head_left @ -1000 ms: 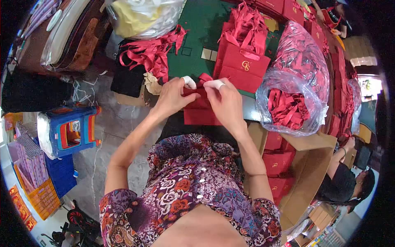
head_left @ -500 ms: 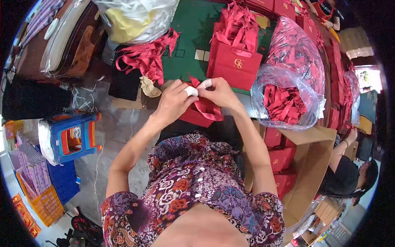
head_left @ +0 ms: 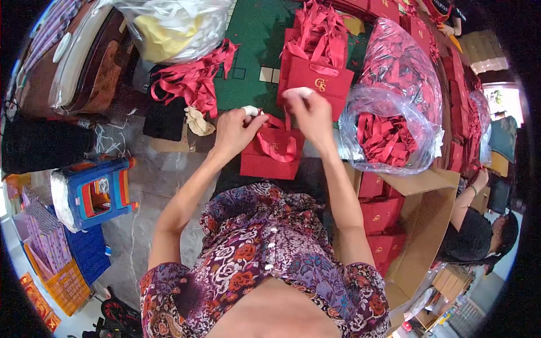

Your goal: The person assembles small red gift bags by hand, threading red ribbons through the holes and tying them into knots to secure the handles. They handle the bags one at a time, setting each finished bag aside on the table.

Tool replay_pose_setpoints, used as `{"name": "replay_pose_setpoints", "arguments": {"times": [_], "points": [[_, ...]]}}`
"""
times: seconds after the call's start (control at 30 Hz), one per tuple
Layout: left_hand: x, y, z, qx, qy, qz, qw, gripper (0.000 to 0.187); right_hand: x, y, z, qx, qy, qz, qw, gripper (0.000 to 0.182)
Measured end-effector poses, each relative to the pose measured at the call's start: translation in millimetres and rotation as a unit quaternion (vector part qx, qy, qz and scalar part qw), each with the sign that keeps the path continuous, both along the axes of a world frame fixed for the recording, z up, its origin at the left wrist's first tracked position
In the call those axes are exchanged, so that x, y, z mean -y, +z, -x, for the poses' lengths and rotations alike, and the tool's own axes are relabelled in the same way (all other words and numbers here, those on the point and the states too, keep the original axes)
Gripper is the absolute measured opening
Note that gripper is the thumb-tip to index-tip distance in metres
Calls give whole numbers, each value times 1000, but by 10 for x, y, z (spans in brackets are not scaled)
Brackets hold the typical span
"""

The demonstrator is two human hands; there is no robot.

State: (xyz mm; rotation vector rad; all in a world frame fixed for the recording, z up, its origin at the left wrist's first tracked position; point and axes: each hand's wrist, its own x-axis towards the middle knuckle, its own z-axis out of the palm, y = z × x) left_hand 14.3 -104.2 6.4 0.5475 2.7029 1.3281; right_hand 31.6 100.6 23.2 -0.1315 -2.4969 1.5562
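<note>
A red paper bag (head_left: 269,160) with a ribbon handle (head_left: 276,147) is in front of my body. At its upper left my left hand (head_left: 239,129) pinches the red ribbon near the bag's top edge; white tape wraps one finger. My right hand (head_left: 310,115), also taped in white and slightly blurred, is raised to the upper right of the bag, with red ribbon hanging below its fingertips. Behind it stands a larger red bag (head_left: 329,84) with gold lettering, filled with loose red ribbons (head_left: 320,36).
Right of my hands is a clear plastic bag of red ribbons (head_left: 386,138), above an open cardboard box (head_left: 420,225) beside red bags (head_left: 380,217). More ribbons (head_left: 191,81) lie at upper left. A blue plastic stool (head_left: 93,194) stands left. A co-worker (head_left: 479,234) is at right.
My right hand has moved up and right, away from my left hand, drawing ribbon with it. The small red bag now shows more fully between the hands.
</note>
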Motion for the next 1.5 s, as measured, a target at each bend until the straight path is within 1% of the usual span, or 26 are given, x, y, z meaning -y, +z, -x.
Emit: {"name": "replay_pose_setpoints", "arguments": {"times": [0.1, 0.13, 0.2, 0.3, 0.37, 0.4, 0.47, 0.53, 0.57, 0.6, 0.63, 0.7, 0.77, 0.83, 0.9, 1.03, 1.13, 1.2, 1.23, 1.27, 1.3, 1.33, 1.4, 1.43, 1.47, 1.5], "points": [[21, -8, -12, 43, 9, -13, 999, 23, -206, 252, -139, 43, -58, -136, 988, 26], [26, -27, -17, 45, 7, -14, 999, 23, -226, 260, -202, 45, -59, -137, 988, 26], [35, -88, -12, 63, 13, -33, 997, 24, -254, 271, -270, 108, -40, -210, 971, 31], [36, -139, -14, 74, 5, -56, 996, 24, -122, 133, -275, 100, -38, -214, 971, 31], [15, -32, -40, 75, 8, -61, 995, 24, 12, 104, -243, 125, -35, -224, 966, 28], [11, 42, -66, 72, 9, -41, 996, 22, 33, 29, -239, 124, -34, -222, 967, 28], [11, 88, -70, 67, 12, -20, 997, 20, 91, -72, -218, 74, -30, -213, 974, 23], [12, 17, -70, 31, -8, -21, 999, 21, 82, -78, -243, 83, -28, -197, 976, 19], [3, 1, -68, 5, -17, -32, 999, 22, 56, -61, -264, 96, -14, -74, 992, 17], [-6, -10, -64, 5, -16, -33, 999, 22, 35, -53, -275, 109, -1, 50, 993, 16], [-25, 25, -62, -6, -32, -28, 999, 22, 30, -86, -292, 109, -2, 49, 993, 16], [-73, 82, -58, -18, -52, -25, 998, 22, 11, -172, -327, 99, 78, 162, 979, 11], [-108, 129, -55, -68, -62, 26, 995, 20, -4, -101, -344, 100, 83, 154, 979, 10], [-119, 163, -45, -77, -73, 32, 994, 20, -6, -71, -345, 101, 93, 147, 979, 9], [-112, 198, -38, -85, -85, 39, 992, 21, -11, -67, -342, 116, 107, 182, 970, 9], [-114, 205, -25, -77, -105, 35, 991, 18, -11, -3, -327, 117, 122, 206, 964, 12], [-117, 136, 16, -84, -120, 36, 989, 17, -27, 48, -315, 126, 145, 184, 964, 12], [-133, 122, 4, -94, -130, 39, 986, 17, -39, 84, -317, 106, 130, 95, 981, 11], [-170, 207, 0, -58, -106, 20, 992, 15, -46, 56, -313, 105, 129, 95, 982, 11], [-188, 283, -8, -20, -82, 1, 996, 13, -45, 8, -319, 86, 105, 132, 982, 11], [-180, 332, -6, -21, -80, 9, 997, 20, -51, -21, -317, 67, 81, 167, 980, 11], [-170, 309, -10, -23, -82, 9, 996, 20, -82, 8, -308, 45, 62, 161, 984, 11], [-135, 116, -16, 77, 31, -133, 988, 36, -171, 40, -296, 47, 38, 190, 980, 10], [-41, -154, 5, 84, -22, -137, 987, 45, -186, 50, -297, 43, 35, 189, 980, 10], [-17, -295, -6, 80, -26, -138, 987, 45, -205, 54, -290, 52, 26, 224, 973, 10], [4, -386, -43, 77, -81, -165, 980, 43, -224, 60, -277, 60, 18, 259, 964, 10]]}}
